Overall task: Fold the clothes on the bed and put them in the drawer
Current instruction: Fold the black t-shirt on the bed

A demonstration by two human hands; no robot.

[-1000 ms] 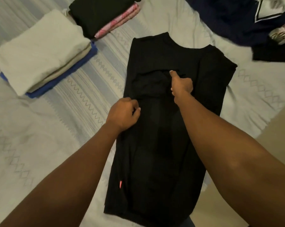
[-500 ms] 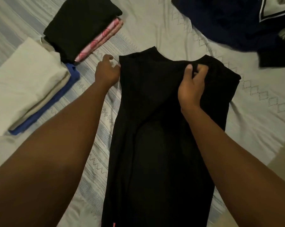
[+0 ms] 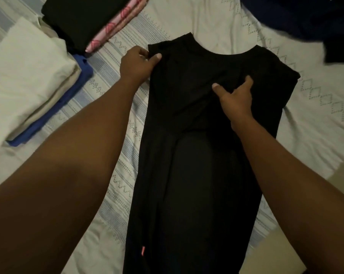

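Note:
A long black garment (image 3: 197, 165) lies flat down the middle of the bed, neckline at the far end, sides folded inward. A small pink tag (image 3: 143, 250) shows near its close left edge. My left hand (image 3: 138, 64) pinches the garment's far left corner, thumb on top of the cloth. My right hand (image 3: 234, 97) sits on the upper right part, where thumb and fingers grip a raised fold of the black cloth.
A folded pile of white, beige and blue pieces (image 3: 28, 76) lies at the left. Behind it is a folded black and pink pile (image 3: 88, 18). Loose dark navy clothes (image 3: 305, 16) lie at the far right. The bed's edge and beige floor (image 3: 337, 186) are at the right.
Both hands went from the garment's middle up to its far end. My left hand now pinches the left corner, and my right hand has come back a little with a fold.

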